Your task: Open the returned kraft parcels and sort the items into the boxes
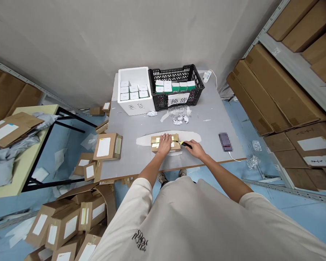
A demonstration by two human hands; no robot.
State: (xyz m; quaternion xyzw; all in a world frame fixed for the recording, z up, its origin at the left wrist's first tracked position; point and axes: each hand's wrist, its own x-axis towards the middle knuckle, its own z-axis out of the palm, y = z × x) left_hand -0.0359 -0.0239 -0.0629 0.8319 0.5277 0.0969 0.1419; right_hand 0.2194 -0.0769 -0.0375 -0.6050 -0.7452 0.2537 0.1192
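Cardboard box (155,148), near the middle of the table's (212,123) front edge, beneath the left grip (165,142).
It looks light and stiff-walled, though a hard squeeze would probably dent it and the tape (154,140) seems slick; contents are hidden, so fragility is unclear. The left grip lies flat on top, fingers extended; the right grip (196,149) is closed around a utility knife (186,144) at the right end. The long sides toward the left end should give the safest hold.
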